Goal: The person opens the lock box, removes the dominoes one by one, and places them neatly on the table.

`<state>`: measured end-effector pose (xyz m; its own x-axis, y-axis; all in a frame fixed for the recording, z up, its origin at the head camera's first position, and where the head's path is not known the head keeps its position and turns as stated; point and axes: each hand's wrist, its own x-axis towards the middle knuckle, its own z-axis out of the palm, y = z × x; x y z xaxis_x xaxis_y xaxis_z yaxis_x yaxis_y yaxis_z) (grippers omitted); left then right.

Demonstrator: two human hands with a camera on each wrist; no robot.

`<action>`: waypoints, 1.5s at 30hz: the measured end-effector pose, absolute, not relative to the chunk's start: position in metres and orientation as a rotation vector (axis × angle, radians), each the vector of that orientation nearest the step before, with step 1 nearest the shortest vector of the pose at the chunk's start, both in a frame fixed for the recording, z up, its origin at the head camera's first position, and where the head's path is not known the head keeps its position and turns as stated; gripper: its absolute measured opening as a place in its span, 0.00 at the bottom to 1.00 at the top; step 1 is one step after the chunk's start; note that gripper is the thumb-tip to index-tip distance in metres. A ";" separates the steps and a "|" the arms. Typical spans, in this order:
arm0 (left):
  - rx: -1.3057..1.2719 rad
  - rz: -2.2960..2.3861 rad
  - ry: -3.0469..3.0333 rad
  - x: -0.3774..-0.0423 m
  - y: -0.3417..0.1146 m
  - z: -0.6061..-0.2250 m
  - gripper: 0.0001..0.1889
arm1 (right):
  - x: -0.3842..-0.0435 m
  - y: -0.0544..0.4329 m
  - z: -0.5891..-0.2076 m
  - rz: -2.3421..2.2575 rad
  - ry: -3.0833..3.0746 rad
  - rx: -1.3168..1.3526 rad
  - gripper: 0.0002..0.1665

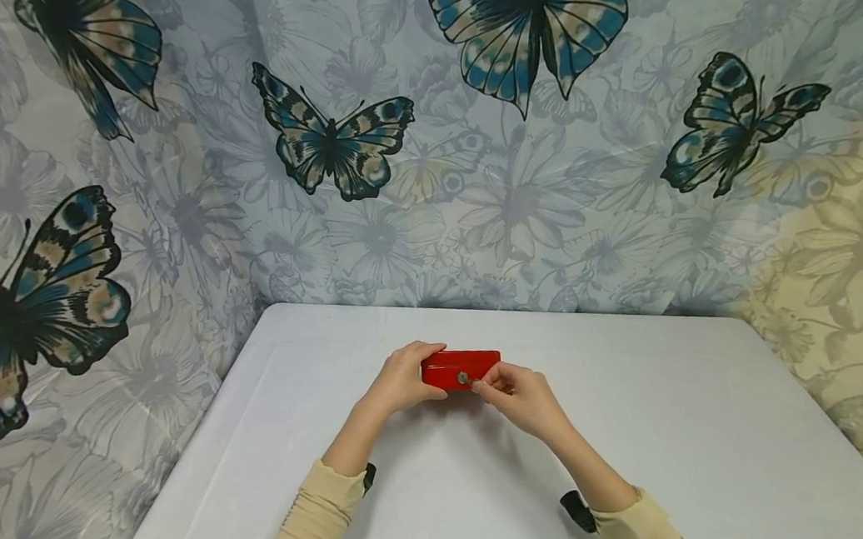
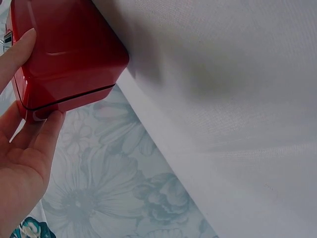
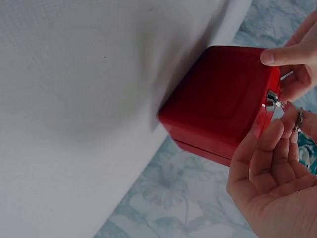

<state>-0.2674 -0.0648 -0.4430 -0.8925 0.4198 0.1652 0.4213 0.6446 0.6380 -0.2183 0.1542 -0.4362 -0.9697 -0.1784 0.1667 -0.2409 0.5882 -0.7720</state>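
A small red metal cash box (image 1: 442,369) is at the middle of the white table, its lid closed. The round silver lock (image 1: 462,377) is on the side toward me, also visible in the right wrist view. My left hand (image 1: 400,380) grips the box's left end, thumb on one face and fingers on another, as the left wrist view shows. At the lock, my right hand (image 1: 523,397) pinches a small key (image 3: 281,104) between thumb and index finger. The key's tip is at the keyhole; how deep it sits is hidden. A small metal piece (image 3: 298,120) hangs by the thumb.
The white-covered table (image 1: 682,419) spreads around both arms. Patterned butterfly cloth (image 1: 517,205) hangs behind it and at the sides. Dark straps (image 1: 578,511) with wrist cameras sit near both sleeve cuffs.
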 end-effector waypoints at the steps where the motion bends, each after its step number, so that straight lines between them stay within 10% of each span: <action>1: -0.728 -1.108 -2.846 -0.267 -0.065 -0.443 0.35 | -0.218 0.153 -0.436 1.335 -2.733 0.366 0.07; 45: -0.736 -1.091 -2.847 -0.270 -0.065 -0.442 0.33 | -0.234 0.138 -0.436 1.374 -2.698 0.347 0.08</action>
